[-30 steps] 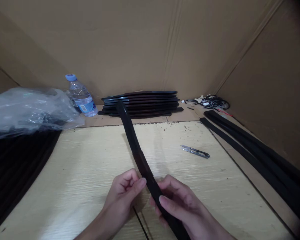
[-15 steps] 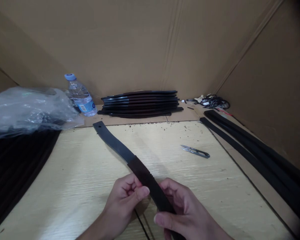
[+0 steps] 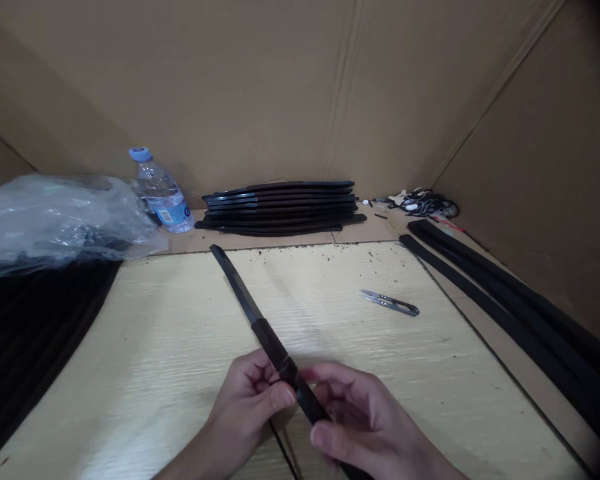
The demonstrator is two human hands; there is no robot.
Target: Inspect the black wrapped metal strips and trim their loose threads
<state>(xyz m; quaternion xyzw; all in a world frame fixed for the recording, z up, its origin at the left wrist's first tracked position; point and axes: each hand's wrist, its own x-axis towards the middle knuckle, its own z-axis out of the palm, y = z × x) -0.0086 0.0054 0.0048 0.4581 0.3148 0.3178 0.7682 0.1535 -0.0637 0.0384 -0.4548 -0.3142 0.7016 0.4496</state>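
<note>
My right hand (image 3: pixel 357 415) grips the black strip (image 3: pixel 275 347), left hand (image 3: pixel 250 399) pinching thin cord (image 3: pixel 283 448); strip looks light, springy—I'd hold mid-length.

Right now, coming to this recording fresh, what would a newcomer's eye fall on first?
Probably the dark band slanting up the middle, held in the right hand, with the left hand close against it. Next, the blue-capped bottle, left of the stack of strips by the back cardboard wall. Then the metal snips, lying right of centre on the pale tabletop.
</note>
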